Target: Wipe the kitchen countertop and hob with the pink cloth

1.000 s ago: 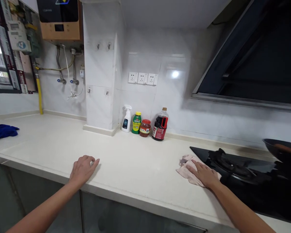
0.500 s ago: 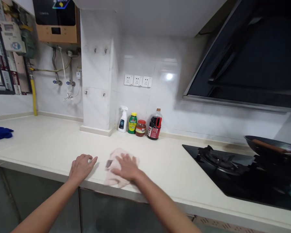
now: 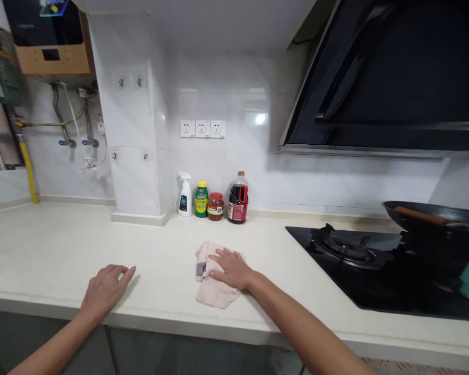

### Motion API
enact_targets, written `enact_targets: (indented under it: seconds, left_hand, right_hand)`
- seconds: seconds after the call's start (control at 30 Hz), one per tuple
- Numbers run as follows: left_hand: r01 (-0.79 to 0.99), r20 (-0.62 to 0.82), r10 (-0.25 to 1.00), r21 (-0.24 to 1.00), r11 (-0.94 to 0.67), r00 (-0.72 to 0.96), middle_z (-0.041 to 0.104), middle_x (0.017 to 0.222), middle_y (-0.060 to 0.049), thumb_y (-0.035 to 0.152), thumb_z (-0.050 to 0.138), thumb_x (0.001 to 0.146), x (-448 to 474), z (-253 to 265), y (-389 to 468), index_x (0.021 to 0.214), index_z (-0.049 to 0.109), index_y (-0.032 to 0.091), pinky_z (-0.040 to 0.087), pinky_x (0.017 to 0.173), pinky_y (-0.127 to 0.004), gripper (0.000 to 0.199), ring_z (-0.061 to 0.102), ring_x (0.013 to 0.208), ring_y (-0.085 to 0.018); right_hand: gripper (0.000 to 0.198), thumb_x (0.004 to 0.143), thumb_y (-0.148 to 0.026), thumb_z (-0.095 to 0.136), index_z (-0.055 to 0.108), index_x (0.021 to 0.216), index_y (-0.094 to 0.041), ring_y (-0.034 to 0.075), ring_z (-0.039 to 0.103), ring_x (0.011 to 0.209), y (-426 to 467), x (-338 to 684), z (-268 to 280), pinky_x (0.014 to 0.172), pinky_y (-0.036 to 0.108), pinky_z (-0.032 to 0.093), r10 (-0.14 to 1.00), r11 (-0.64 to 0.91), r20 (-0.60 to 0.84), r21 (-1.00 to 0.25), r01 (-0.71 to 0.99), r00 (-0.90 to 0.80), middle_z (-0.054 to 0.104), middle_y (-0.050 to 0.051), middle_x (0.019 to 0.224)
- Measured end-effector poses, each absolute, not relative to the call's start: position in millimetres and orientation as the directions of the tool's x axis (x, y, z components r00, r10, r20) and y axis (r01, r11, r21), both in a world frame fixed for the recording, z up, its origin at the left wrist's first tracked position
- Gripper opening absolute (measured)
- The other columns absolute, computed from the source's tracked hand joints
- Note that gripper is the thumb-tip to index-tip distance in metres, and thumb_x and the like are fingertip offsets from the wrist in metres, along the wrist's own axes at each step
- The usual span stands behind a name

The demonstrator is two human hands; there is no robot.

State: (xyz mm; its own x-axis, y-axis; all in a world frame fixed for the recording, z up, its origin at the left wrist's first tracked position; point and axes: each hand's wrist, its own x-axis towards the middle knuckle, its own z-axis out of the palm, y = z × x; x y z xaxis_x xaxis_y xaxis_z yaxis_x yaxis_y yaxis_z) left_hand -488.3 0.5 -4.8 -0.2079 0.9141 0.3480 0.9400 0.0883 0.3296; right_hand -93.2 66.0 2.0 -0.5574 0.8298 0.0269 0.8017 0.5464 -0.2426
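My right hand (image 3: 231, 268) lies flat with fingers spread on a pale pink cloth (image 3: 219, 294), pressing it against the white countertop (image 3: 160, 250). A purple patch shows at the cloth's left side, and part of the cloth is hidden under the palm. To the left, near the counter's front edge, my left hand (image 3: 106, 291) holds nothing. Its fingers are loosely bent, with the thumb a little apart; whether it touches the counter I cannot tell.
Along the back wall stand a white spray bottle (image 3: 185, 197), a green bottle with yellow cap (image 3: 201, 200), a red-lidded jar (image 3: 215, 207) and a large bottle of dark liquid (image 3: 238, 200). At right is a black gas hob (image 3: 336, 276) with a wok (image 3: 433, 211), under a dark range hood (image 3: 406, 78).
The camera view has swung right. My right hand and the cloth have slid right along the countertop, while my left hand sits lower and further left in view.
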Motion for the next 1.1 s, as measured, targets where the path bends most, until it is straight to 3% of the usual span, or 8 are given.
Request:
enact_targets:
  seconds: [0.3,0.6,0.87,1.1]
  left_hand:
    - [0.95,0.341,0.919,0.298,0.093,-0.197,0.07,0.119,-0.011,0.063,0.036,0.084,-499.4,-8.9,11.9,0.097,0.072,0.025,0.044,0.099,-0.046,0.054,0.059,0.119,-0.033]
    - [0.956,0.351,0.913,0.268,0.116,-0.209,0.072,0.11,-0.006,0.071,0.036,0.08,-513.9,-15.4,22.0,0.089,0.072,0.03,0.047,0.095,-0.045,0.056,0.063,0.109,-0.031]
    - [0.953,0.292,0.928,0.257,0.159,-0.233,0.07,0.115,-0.01,0.07,0.033,0.08,-511.8,-8.1,23.9,0.094,0.072,0.026,0.046,0.096,-0.045,0.06,0.061,0.112,-0.031]
    - [0.967,0.291,0.933,0.198,0.158,-0.212,0.067,0.123,-0.012,0.06,0.032,0.088,-514.7,-12.2,26.9,0.103,0.071,0.023,0.045,0.096,-0.047,0.056,0.058,0.116,-0.033]
  right_hand:
    - [0.078,0.098,-0.078,0.027,0.024,0.16,-0.033,0.033,0.007,0.151,178.1,8.6,-10.7,0.119,0.06,0.009,0.972,0.233,0.024,-0.169,0.958,-0.232,0.011,0.005,0.166]
    - [0.075,0.101,-0.073,0.028,0.025,0.16,-0.027,0.038,0.015,0.149,245.7,114.6,-25.7,0.117,0.063,0.014,0.995,-0.06,0.07,-0.124,0.99,0.069,0.016,0.012,0.165]
    - [0.071,0.103,-0.068,0.034,0.033,0.157,-0.022,0.033,0.026,0.146,220.7,159.5,-32.2,0.12,0.057,0.019,0.986,-0.091,0.13,-0.091,0.992,0.102,0.033,0.015,0.158]
    - [0.072,0.101,-0.07,0.029,0.031,0.158,-0.026,0.031,0.022,0.149,144.5,155.4,-35.2,0.121,0.053,0.019,0.988,-0.065,0.135,-0.064,0.996,0.073,0.028,0.011,0.161]
